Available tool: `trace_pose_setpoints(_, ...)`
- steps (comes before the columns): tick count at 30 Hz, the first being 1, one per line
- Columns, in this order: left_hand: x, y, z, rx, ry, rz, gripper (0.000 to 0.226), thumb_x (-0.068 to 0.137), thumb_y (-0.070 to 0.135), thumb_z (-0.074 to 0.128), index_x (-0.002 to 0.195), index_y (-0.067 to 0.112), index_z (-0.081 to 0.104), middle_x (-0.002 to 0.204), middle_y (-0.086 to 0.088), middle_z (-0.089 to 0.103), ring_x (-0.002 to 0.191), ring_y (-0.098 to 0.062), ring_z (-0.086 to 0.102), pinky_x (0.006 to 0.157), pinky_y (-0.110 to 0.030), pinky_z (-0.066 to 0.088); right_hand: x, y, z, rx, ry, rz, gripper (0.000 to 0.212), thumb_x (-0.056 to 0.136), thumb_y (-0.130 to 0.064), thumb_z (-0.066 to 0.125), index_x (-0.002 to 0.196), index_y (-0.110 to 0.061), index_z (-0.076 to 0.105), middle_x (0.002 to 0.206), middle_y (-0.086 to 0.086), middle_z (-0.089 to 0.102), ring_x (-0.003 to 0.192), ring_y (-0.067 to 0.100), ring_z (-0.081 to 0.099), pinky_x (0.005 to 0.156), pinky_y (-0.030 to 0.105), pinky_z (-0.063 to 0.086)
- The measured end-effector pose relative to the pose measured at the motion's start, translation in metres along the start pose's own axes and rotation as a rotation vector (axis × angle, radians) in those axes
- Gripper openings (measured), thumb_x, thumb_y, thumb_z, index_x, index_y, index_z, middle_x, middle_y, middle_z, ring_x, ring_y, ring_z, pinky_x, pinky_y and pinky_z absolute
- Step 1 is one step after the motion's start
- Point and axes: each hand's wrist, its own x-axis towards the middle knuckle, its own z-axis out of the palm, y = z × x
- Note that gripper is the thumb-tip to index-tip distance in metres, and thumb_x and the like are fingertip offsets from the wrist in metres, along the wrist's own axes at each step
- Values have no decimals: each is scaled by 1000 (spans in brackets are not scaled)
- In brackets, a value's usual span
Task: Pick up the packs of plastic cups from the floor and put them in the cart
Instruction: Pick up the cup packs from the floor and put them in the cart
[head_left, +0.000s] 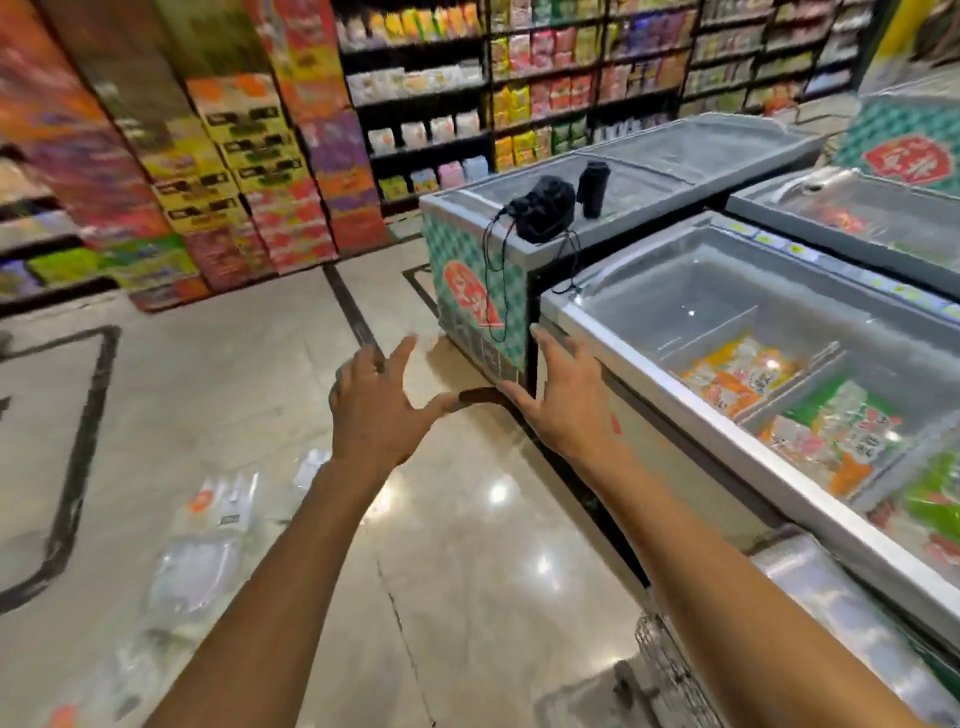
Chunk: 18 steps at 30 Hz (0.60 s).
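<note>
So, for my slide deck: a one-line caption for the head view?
Both hands open and empty above the floor, plastic cup packs lying left, cart lower right.

Bright, floor (467, 519) glare, blurred edges

Both hands, left (375, 410) and right (563, 402), hang empty (fingers spread) above the floor's cup packs (208, 540), beside a freezer (675, 374).

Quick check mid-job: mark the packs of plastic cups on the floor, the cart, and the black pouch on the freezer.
packs of plastic cups (200, 566): head view, on the clear wrap of a middle pack.
cart (670, 670): head view, on its wire mesh side.
black pouch (543, 215): head view, on its body.
</note>
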Motion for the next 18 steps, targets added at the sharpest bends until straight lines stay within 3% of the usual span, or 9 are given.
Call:
trace_pose_setpoints(7, -17, -78, -52, 6, 75, -149, 91, 83, 80, 56, 160, 42, 26, 166, -13, 24, 151, -35, 19, 119, -51, 24, 8, -93, 43, -4, -75, -224, 84, 85, -72, 61, 155, -34, 35, 143, 19, 43, 128, 38, 48, 102, 49, 48)
trace_pose_setpoints(12, -13, -104, -59, 76, 100, -258, 90, 83, 80, 55, 160, 43, 26, 165, -13, 25, 151, -35, 21, 119, -52, 26, 38, -123, 73, 18, -151, -300, 86, 85, -76, 56, 157, -37, 29, 151, 24, 37, 136, 42, 42, 108, 53, 45)
trace_pose_setpoints(18, 21, -121, -52, 139, 118, -368, 90, 83, 82, 52, 159, 43, 25, 165, -13, 25, 151, -35, 20, 119, -53, 26, 82, -138, 102, 47, -222, -380, 84, 88, -71, 58, 158, -33, 31, 153, 23, 36, 137, 40, 41, 108, 49, 42)
